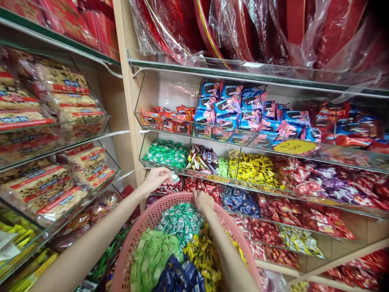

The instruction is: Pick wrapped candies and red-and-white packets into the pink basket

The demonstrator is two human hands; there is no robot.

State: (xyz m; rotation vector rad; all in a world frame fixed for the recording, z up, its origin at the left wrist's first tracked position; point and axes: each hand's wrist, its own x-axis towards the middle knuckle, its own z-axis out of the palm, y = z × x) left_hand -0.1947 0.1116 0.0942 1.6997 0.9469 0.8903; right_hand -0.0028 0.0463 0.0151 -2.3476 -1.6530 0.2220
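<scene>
My left hand (157, 180) is pinched around a small white-and-green wrapped candy (175, 178), just below the front of the bin of green candies (165, 153). With fingers curled over the far rim, my right hand (204, 202) grips a pink plastic basket (133, 239). Inside the basket lie separate heaps: dark-green wrapped candies (180, 221) at the far side, light-green packets (156, 255) at the left, yellow wrapped candies (202, 251) at the right and dark-blue ones (179, 275) nearest me. My right forearm crosses over the yellow heap and hides part of it.
Clear bins hold chocolate bars (206, 158), yellow candies (252, 168), blue candies (241, 200) and blue snack packs (227, 105). A yellow price tag (294, 146) hangs on the front. Packaged pastries (73, 91) fill the left shelves. A wooden post (126, 81) separates the shelves.
</scene>
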